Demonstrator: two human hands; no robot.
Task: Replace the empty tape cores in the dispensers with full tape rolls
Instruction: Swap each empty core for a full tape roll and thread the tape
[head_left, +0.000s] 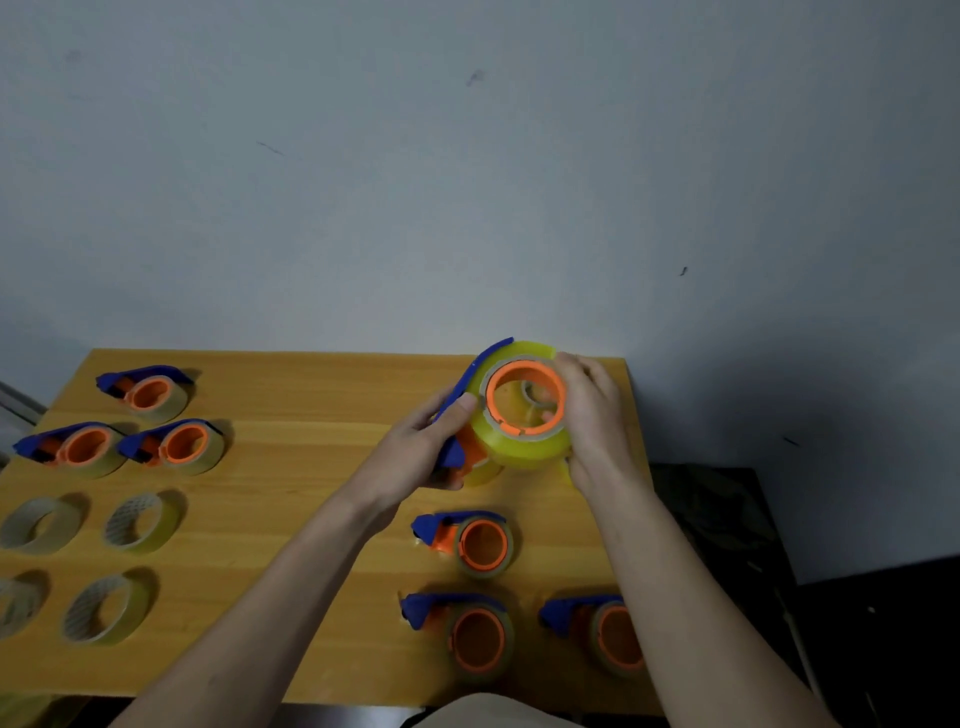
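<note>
A blue and orange tape dispenser is held up above the far middle of the wooden table. A full yellow tape roll sits around its orange hub. My left hand grips the dispenser's blue handle, thumb against the roll's edge. My right hand wraps the roll from the right, fingertips inside the hub. Three dispensers with thin cores lie near me on the right. Three dispensers with tape lie at the far left. Several loose rings of tape lie on the left.
A pale wall rises right behind the table. The table's right edge runs past my right forearm, with dark floor and a dark object beyond it. A light fabric shape shows at the bottom edge.
</note>
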